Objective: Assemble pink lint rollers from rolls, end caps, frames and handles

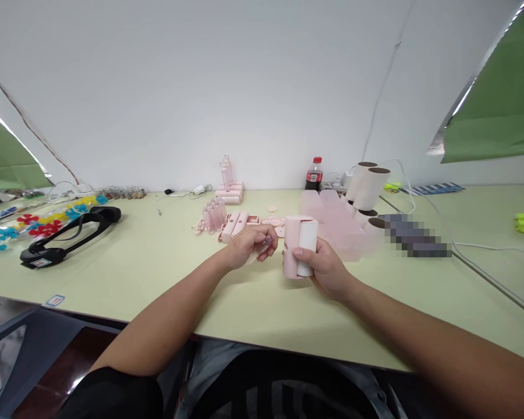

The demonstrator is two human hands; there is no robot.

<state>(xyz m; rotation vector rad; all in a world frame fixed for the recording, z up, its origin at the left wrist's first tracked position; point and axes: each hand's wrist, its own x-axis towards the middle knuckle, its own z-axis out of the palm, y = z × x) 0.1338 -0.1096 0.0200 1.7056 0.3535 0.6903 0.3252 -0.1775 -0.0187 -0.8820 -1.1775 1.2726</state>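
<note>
Above the table (157,262), both hands (255,247) (327,265) grip: left, something clear; right, an upright pink-and-white cylinder (300,247).

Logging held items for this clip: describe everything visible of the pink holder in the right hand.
The pink holder looks like smooth plastic, a rounded upright shell with a small notch on its left edge. A white roll shows at its open side. The right hand grips it above the table.

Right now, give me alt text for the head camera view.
A person's right hand holds a pink case with a white roll inside, while the left hand grips a small clear pink item. Behind them on a pale green table are more pink parts and a cola bottle.
</note>
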